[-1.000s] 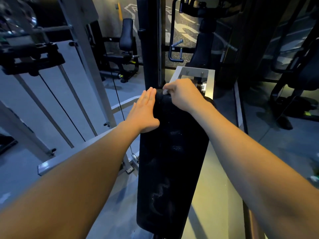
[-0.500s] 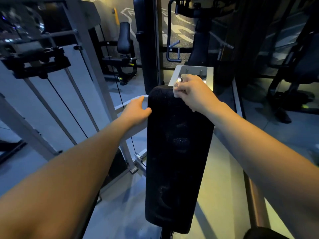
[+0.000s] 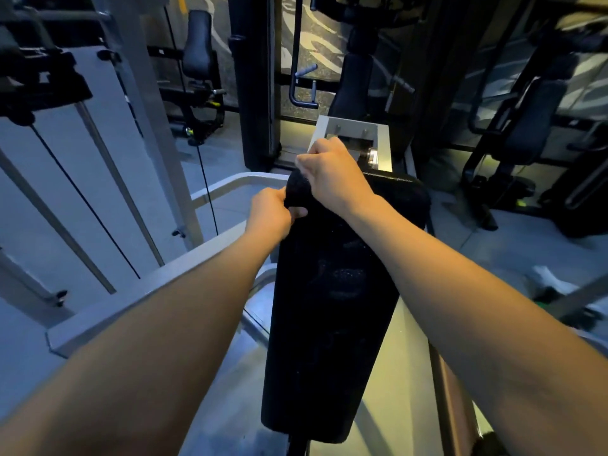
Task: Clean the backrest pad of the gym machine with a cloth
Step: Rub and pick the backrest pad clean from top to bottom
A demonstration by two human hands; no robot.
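Observation:
The long black backrest pad (image 3: 329, 307) stands upright in the middle, with faint smears on its face. A dark cloth (image 3: 296, 190) is bunched over the pad's top left corner and is hard to tell from the pad. My left hand (image 3: 271, 213) grips the cloth from the left side, thumb across its front. My right hand (image 3: 332, 176) lies over the top edge with its fingers curled down on the cloth. What the right fingers hold behind the pad is hidden.
A grey metal frame (image 3: 210, 248) with cables (image 3: 85, 199) runs close on the left of the pad. A pale bracket (image 3: 381, 139) sits right behind the pad's top. Other black machines (image 3: 526, 126) stand at the back and right, on grey floor (image 3: 526, 245).
My left hand went from lying flat on the pad's left edge to gripping the cloth at the top left corner. My right hand stayed at the top edge and shifted slightly left.

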